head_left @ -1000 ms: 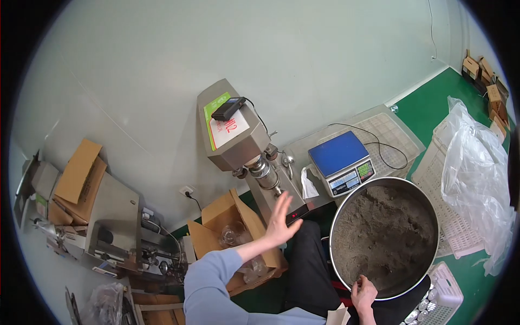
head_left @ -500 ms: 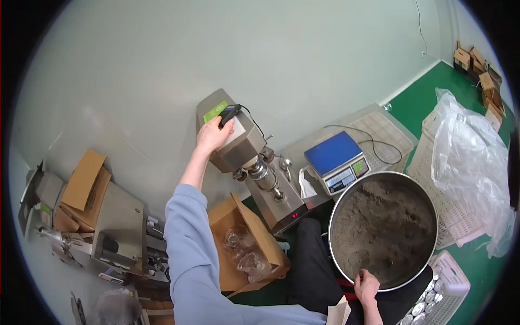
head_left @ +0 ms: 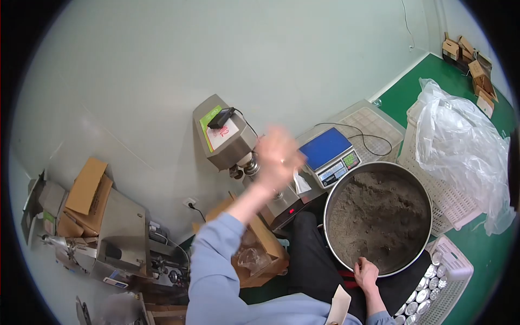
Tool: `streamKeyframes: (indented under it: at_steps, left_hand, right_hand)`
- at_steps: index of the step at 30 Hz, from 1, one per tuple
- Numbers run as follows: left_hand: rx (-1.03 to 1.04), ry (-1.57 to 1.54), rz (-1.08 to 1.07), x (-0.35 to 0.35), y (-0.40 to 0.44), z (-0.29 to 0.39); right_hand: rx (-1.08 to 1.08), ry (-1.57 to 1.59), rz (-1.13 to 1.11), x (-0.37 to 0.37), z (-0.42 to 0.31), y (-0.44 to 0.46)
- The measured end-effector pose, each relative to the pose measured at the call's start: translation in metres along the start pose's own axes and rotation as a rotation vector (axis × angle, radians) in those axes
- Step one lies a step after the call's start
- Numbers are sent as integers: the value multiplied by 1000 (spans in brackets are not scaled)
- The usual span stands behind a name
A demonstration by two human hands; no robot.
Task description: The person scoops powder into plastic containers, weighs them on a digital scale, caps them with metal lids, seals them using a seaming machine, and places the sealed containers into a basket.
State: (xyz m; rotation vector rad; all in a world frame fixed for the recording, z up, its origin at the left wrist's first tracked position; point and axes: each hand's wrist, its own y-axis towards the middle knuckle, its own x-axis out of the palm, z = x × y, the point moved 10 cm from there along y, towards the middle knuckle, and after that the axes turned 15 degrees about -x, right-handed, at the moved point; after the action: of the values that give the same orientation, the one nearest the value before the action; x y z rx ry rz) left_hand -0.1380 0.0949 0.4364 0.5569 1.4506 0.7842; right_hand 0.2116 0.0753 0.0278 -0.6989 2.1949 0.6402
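My left hand [head_left: 279, 157], blurred by motion, is in front of a metal bench machine [head_left: 230, 146], hiding part of its column and chuck. Its fingers are too smeared to make out. A black device [head_left: 221, 118] lies on top of the machine beside a paper with red markings [head_left: 223, 134]. My right hand [head_left: 366, 272] has its fingers curled over the near rim of a round steel basin [head_left: 429, 208]. Dark, crumbly powder [head_left: 374, 216] covers the inside of the basin, which rests over my lap.
Right of the machine sits a blue-topped weighing scale [head_left: 326, 149]. An open carton [head_left: 260, 279] holds clear plastic pieces. Silver cans [head_left: 428, 287] fill a white basket [head_left: 460, 271] at lower right. Clear plastic sheeting [head_left: 455, 146] drapes over another crate. A second machine [head_left: 122, 233] stands left.
My left hand has left the black device on top of the machine and swung right and down. My right hand stays at the basin's rim. The view has shifted slightly.
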Motion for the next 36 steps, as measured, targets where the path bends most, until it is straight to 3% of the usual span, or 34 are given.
streamKeyframes:
  at_steps: [3,4,5,6,10,14,16,19,24,31,36]
  left_hand:
    - [272,-241,-621,116,-143,109]
    - [-5,-500,-710,136,-175,126]
    - [62,-583,-593,144,-213,149]
    - [-9,-629,-706,154,-235,169]
    - [-303,-681,-778,207,-317,188]
    - [-355,-632,-839,226,-363,183]
    - [-356,-545,-853,220,-365,178]
    - [-436,-423,-1077,241,-369,181]
    - [-467,-469,-721,231,-340,189]
    - [-358,-274,-903,247,-353,197]
    - [-393,-227,-951,249,-352,199]
  right_hand:
    - [5,-29,-79,2,-3,3]
    - [15,-55,-101,5,1,3]
    - [28,-81,-121,9,4,2]
    - [45,-103,-140,13,6,1]
    - [24,-59,-34,2,1,2]
    - [38,-38,-45,3,-2,7]
    - [24,-43,-30,3,-5,9]
    - [55,-97,-90,4,-6,13]
    - [137,-113,-84,1,-1,13]
    - [63,-141,98,-11,-7,15]
    - [100,-77,66,-7,-3,15]
